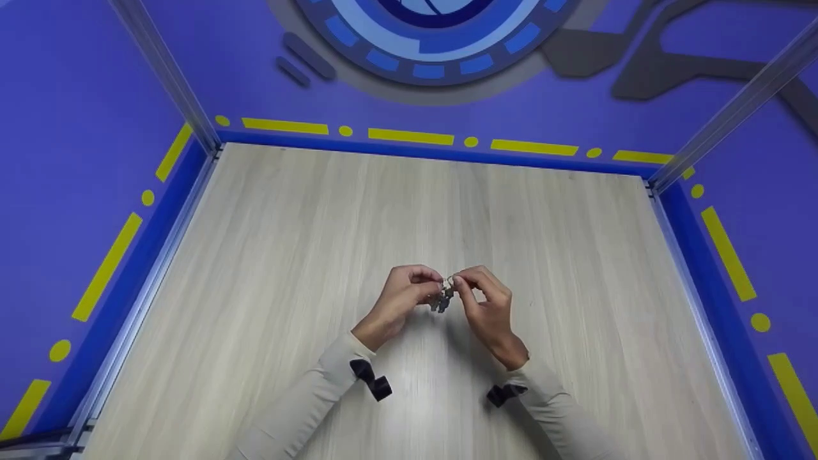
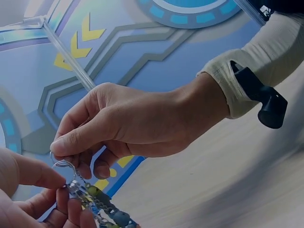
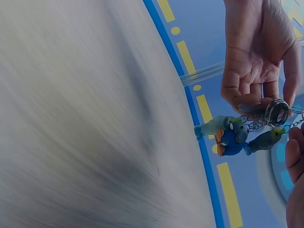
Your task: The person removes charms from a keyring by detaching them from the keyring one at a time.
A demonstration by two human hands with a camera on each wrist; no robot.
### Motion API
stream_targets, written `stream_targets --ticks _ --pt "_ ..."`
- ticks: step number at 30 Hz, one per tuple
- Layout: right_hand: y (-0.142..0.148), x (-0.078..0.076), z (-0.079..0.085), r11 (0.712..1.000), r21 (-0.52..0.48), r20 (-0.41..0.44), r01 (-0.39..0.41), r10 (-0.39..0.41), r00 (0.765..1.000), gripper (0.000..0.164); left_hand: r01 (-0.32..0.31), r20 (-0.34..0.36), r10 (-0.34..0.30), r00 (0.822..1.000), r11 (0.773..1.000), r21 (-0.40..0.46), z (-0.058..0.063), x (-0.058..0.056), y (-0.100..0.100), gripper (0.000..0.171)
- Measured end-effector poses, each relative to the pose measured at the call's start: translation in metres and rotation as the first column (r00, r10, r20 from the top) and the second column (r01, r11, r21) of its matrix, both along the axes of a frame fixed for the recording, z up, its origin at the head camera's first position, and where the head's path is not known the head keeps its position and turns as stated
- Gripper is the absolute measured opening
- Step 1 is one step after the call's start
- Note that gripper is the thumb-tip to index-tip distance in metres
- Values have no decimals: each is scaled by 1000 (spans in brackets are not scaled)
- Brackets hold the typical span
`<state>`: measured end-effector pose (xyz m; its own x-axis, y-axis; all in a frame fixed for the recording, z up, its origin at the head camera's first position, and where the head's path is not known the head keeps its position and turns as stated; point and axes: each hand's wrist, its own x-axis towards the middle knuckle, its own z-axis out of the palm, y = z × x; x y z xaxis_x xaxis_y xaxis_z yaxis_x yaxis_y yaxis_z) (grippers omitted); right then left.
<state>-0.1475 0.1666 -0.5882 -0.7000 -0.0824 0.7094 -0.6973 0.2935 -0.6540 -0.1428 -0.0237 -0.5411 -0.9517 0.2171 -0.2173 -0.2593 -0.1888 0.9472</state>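
Observation:
Small rubbery animal figures, one blue with orange feet (image 3: 230,142) and two grey-green (image 3: 263,141), dangle on short chains from metal key rings (image 3: 277,113). In the head view this keychain bunch (image 1: 443,300) hangs between both hands, above the table. My left hand (image 1: 399,297) holds the rings at its fingertips. From the other side my right hand (image 1: 491,310) pinches an open-looking wire ring between thumb and index finger; the left wrist view shows this ring (image 2: 65,164) beside the left fingers. Fingers partly cover where the rings meet.
A pale wood-grain table (image 1: 422,211) lies below the hands. Blue panels with yellow marks (image 1: 409,136) and metal posts (image 1: 169,70) enclose its back and sides. Black straps (image 1: 370,380) sit on both sleeved wrists.

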Motion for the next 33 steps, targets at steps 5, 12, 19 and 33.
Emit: stream_targets --ticks 5,12,19,33 --pt "0 1 2 1000 2 6 3 -3 1000 20 49 -13 -48 999 999 22 -1 -1 -4 12" --pt "1 0 3 1000 -18 -12 10 -10 1000 24 72 -144 -93 985 987 -147 1 -2 -7 7" --pt "0 -2 2 1000 8 -14 -23 23 1000 26 -14 -325 -127 937 916 -400 5 -5 -14 6" --pt "2 -3 5 995 11 31 -98 97 995 24 -175 -503 -73 861 887 -428 4 -2 -8 11"
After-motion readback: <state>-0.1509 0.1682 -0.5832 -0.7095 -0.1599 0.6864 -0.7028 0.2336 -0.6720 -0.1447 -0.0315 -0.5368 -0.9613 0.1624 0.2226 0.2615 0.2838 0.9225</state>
